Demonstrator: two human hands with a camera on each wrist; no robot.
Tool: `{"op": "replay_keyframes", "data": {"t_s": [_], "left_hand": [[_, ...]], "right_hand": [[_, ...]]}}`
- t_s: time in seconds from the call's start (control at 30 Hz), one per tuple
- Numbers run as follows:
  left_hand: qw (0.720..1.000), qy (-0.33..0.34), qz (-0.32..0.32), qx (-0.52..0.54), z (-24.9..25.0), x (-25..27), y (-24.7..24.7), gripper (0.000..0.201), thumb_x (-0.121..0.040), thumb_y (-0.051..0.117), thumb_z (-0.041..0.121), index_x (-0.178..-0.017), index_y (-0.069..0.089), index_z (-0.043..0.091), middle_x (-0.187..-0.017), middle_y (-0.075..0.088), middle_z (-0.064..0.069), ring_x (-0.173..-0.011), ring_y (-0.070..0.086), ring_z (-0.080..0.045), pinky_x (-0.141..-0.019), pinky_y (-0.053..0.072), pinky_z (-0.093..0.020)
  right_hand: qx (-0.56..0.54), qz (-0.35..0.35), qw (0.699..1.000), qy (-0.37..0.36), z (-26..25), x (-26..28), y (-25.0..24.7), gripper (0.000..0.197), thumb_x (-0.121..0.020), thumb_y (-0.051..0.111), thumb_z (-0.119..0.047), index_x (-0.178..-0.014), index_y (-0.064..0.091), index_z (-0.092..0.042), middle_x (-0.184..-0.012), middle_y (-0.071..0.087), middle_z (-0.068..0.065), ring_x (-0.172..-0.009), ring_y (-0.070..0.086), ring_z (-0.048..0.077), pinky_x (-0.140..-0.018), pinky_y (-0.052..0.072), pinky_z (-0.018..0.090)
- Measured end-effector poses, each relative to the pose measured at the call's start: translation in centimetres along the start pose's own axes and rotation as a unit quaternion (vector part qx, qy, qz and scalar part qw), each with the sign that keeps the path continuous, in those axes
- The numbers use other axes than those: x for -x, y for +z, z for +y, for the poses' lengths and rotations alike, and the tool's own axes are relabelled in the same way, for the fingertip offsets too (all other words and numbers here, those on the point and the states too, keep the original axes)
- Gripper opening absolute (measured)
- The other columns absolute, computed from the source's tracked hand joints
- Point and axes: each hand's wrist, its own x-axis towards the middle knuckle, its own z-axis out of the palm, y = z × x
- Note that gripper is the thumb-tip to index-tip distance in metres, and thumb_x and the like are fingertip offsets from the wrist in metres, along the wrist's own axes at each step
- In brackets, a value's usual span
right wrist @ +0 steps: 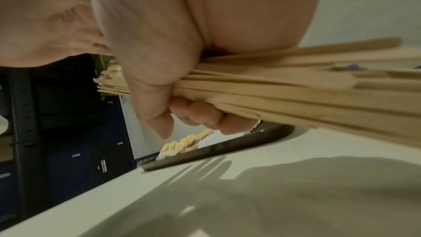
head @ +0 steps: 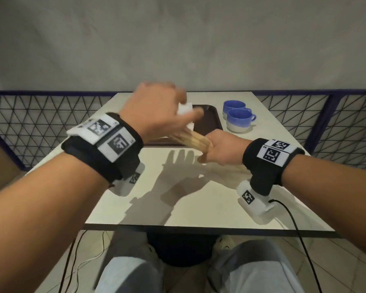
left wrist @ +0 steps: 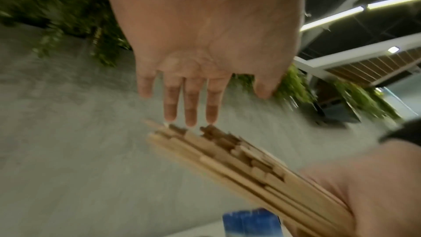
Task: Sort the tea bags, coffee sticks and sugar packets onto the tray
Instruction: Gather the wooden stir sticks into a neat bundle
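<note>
Overhead, right hand [head: 219, 148] fisted around a bundle of coffee sticks [left wrist: 250, 165], left hand [head: 156, 111] flat-fingered above the tray [head: 215, 117].

The sticks [right wrist: 273, 95] the right hand [head: 222, 148] is gripping are looking like pale, matt wood, smooth and flat. The table [head: 199, 208] is showing a smooth, cream, faintly sheeny top. At its 12 o'clock end, the dark tray [head: 211, 121] is looking like glossy plastic. At 1 o'clock, two cups [head: 239, 119] are gleaming like glazed ceramic. Both wristbands [head: 262, 166] are looking like black matt cloth.
</note>
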Motion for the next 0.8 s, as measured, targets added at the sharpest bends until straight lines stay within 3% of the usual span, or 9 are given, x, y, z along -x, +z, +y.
{"op": "replay_keyframes", "data": {"t_s": [0.1,0.17,0.27,0.33,0.43,0.57,0.63,0.7,0.8], "left_hand": [[0.984,-0.118,0.08,0.105,-1.4,-1.3,-2.7,0.068,-0.097,0.029,0.07,-0.103,0.07,0.016,-0.096,0.068,-0.006,-0.095,0.061,-0.031,-0.085,0.047,-0.042],[0.959,-0.157,0.114,0.207,-1.6,-2.3,-3.8,0.066,-0.102,0.032,0.062,-0.102,0.072,0.009,-0.1,0.073,-0.013,-0.097,0.064,-0.033,-0.087,0.049,-0.045],[0.909,-0.127,0.177,0.356,-0.3,-3.5,-5.6,0.054,-0.1,0.041,0.046,-0.1,0.073,0.003,-0.097,0.076,-0.011,-0.084,0.07,-0.021,-0.081,0.056,-0.043],[0.887,-0.099,0.204,0.402,1.0,-4.3,-6.5,0.045,-0.097,0.044,0.032,-0.094,0.073,-0.003,-0.088,0.076,-0.015,-0.073,0.07,-0.024,-0.07,0.059,-0.042],[0.906,-0.075,0.172,0.379,3.1,-4.8,-6.5,0.036,-0.088,0.047,0.024,-0.084,0.074,0.001,-0.076,0.076,-0.012,-0.072,0.072,-0.031,-0.068,0.061,-0.048],[0.956,-0.069,0.068,0.276,4.7,-2.6,-2.6,0.041,-0.092,0.044,0.032,-0.084,0.072,0.004,-0.078,0.073,-0.017,-0.078,0.067,-0.037,-0.07,0.056,-0.048],[0.963,-0.057,0.049,0.257,4.7,-0.9,-1.0,0.043,-0.1,0.043,0.033,-0.084,0.071,0.005,-0.078,0.071,-0.015,-0.078,0.065,-0.034,-0.071,0.053,-0.048],[0.963,-0.053,0.048,0.259,4.4,-0.1,-0.7,0.047,-0.105,0.043,0.036,-0.082,0.071,0.007,-0.071,0.07,-0.008,-0.071,0.064,-0.026,-0.068,0.052,-0.042],[0.957,-0.088,0.079,0.265,3.9,-0.5,-2.3,0.05,-0.105,0.048,0.043,-0.08,0.076,0.009,-0.046,0.054,0.008,-0.047,0.048,-0.011,-0.053,0.041,-0.03]], "right_hand": [[-0.099,0.042,0.994,-0.005,-1.4,0.7,-1.2,0.021,-0.087,0.076,-0.021,-0.082,0.061,-0.008,-0.062,0.057,0.006,-0.051,0.054,0.017,-0.053,0.048,0.03],[-0.155,0.074,0.985,-0.027,-3.0,1.1,-1.9,0.021,-0.088,0.075,-0.021,-0.084,0.061,-0.006,-0.059,0.058,0.007,-0.05,0.055,0.017,-0.056,0.052,0.029],[-0.223,0.087,0.969,-0.058,-5.3,1.3,-2.0,0.022,-0.088,0.075,-0.018,-0.075,0.061,-0.007,-0.059,0.061,0.011,-0.054,0.058,0.02,-0.068,0.056,0.036],[-0.247,0.092,0.962,-0.075,-6.5,1.5,-1.4,0.025,-0.089,0.073,-0.016,-0.068,0.063,-0.007,-0.061,0.064,0.013,-0.056,0.06,0.019,-0.069,0.057,0.033],[-0.333,0.114,0.933,-0.079,-7.2,1.6,-0.5,0.022,-0.089,0.073,-0.009,-0.07,0.062,-0.008,-0.06,0.064,0.004,-0.054,0.064,0.013,-0.058,0.056,0.024],[-0.364,0.102,0.924,-0.048,-6.0,2.0,2.0,0.011,-0.086,0.078,-0.007,-0.082,0.068,-0.003,-0.069,0.07,0.007,-0.068,0.072,0.025,-0.079,0.062,0.046],[-0.356,0.088,0.93,-0.014,-5.3,2.3,3.6,0.016,-0.085,0.079,-0.008,-0.088,0.069,0.005,-0.075,0.071,0.013,-0.069,0.074,0.024,-0.084,0.061,0.049],[-0.352,0.08,0.932,-0.004,-5.3,2.3,4.2,0.017,-0.085,0.079,-0.008,-0.087,0.067,0.005,-0.07,0.068,0.012,-0.063,0.072,0.02,-0.08,0.061,0.046],[-0.344,0.089,0.935,-0.01,-6.0,1.9,3.1,0.013,-0.086,0.078,-0.009,-0.084,0.066,-0.004,-0.065,0.063,0.005,-0.055,0.066,0.012,-0.064,0.06,0.031]]}}
